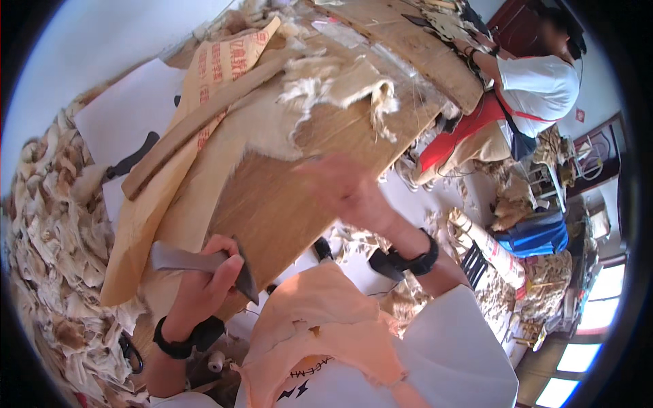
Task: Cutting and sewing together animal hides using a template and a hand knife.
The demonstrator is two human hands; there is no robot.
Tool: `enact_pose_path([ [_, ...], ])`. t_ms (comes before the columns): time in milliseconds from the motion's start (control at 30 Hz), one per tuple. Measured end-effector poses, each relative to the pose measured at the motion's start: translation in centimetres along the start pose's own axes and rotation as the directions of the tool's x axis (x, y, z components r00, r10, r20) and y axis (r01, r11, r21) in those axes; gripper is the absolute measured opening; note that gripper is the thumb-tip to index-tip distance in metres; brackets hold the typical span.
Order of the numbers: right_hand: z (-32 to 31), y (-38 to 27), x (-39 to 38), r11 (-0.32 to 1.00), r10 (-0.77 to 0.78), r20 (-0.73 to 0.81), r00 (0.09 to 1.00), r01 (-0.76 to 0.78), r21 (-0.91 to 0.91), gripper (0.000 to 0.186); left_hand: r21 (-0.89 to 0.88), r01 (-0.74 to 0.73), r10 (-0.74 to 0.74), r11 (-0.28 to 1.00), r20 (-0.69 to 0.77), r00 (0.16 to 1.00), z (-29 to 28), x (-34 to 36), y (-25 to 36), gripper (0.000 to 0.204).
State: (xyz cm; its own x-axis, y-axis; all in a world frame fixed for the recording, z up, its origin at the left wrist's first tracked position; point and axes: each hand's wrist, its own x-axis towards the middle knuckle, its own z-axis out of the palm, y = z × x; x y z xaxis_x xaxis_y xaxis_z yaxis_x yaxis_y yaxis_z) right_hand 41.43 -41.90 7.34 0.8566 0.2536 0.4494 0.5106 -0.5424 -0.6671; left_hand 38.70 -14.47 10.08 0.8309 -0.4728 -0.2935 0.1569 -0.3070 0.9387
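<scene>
My left hand (212, 282) is closed around a short tool (180, 258) with a grey handle and a dark, flared blade. It is at the near end of the wooden table (262, 194). Motion smears my right hand (347, 190), which hovers above the table's right side; whether it holds anything is not visible. Just beyond it, a pale fur pelt (262, 129) with ragged edges covers part of the wood. A long wooden stick (204, 129) lies over brown paper (126, 255) with red print, left of the pelt.
A dark curved-handled object (132, 158) rests on a white sheet (129, 112). Fur scraps (54, 238) are heaped along the left. At the far right, a person in a white shirt (541, 85) and red apron handles a pelt. A blue bundle (534, 238) stands behind at right.
</scene>
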Motion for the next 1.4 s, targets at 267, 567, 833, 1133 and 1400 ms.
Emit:
enact_pose_path([
  [267,-1.2,2.5,3.9,0.93,-0.121,0.117,0.986,0.072,0.359,0.025,0.416,-0.296,0.335,0.86,-0.021,0.942,8.2,11.7,3.0,0.025],
  [567,-9.0,12.0,7.6,0.957,0.028,0.101,0.994,0.002,-0.291,0.019,0.222,0.001,0.029,0.975,-0.132,0.991,9.2,15.8,3.3,0.036],
  [833,-9.4,17.5,9.1,0.639,-0.007,0.13,0.991,0.105,-0.762,0.014,-0.115,0.192,-0.223,0.975,-0.459,0.86,5.9,9.5,1.0,0.023],
  [1133,-2.1,1.8,7.1,0.856,-0.507,0.272,0.818,0.515,0.047,0.028,-0.652,-0.139,-0.315,0.746,-0.529,0.788,3.6,3.6,-2.1,0.058],
  [1400,-2.4,8.2,9.3,0.994,-0.013,0.256,0.967,0.041,-0.104,0.022,-0.522,0.079,-0.368,0.849,-0.477,0.798,3.3,-0.1,-3.7,0.046],
])
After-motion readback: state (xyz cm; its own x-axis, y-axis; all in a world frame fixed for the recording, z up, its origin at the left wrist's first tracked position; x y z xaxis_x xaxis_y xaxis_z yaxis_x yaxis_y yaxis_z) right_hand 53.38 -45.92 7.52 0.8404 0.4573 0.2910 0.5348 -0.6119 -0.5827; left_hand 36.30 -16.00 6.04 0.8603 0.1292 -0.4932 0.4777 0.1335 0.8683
